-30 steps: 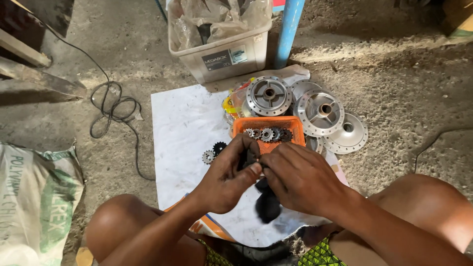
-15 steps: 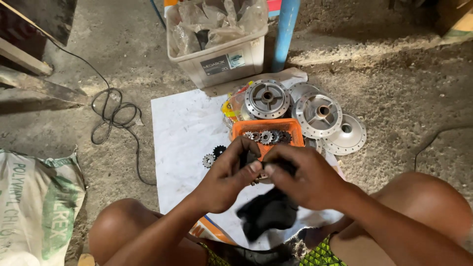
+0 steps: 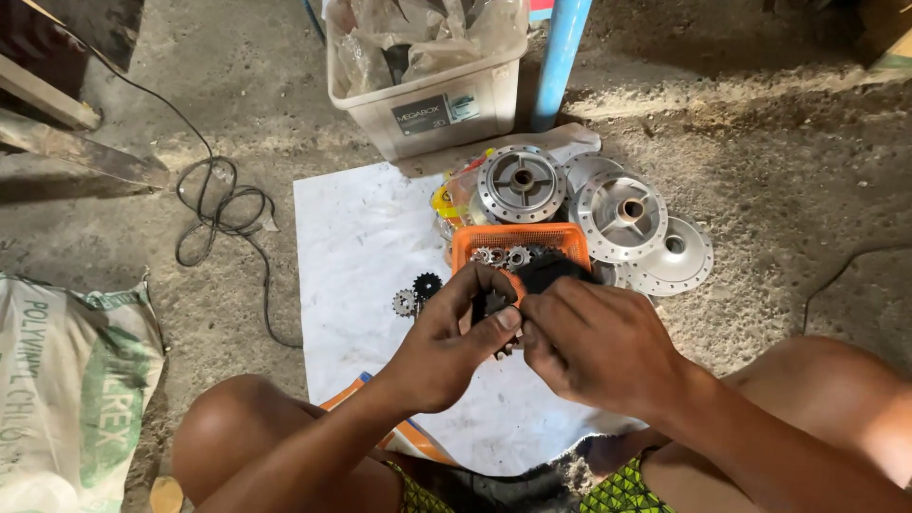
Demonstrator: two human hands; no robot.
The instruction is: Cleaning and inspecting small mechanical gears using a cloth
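Head view shows both hands over a white sheet (image 3: 361, 237) on the concrete floor. Left hand (image 3: 446, 342) pinches a small dark sprocket (image 3: 492, 306) in closed fingers; right hand (image 3: 598, 347) has its grip closed on a black rag (image 3: 551, 271) against it. Cleaning seems under way: several gears wait in the orange basket (image 3: 475, 242), two lie on the sheet. Behind stands a clear plastic box (image 3: 446, 104) with a rectangular dark label, and at left a white sack (image 3: 66, 380) with green print.
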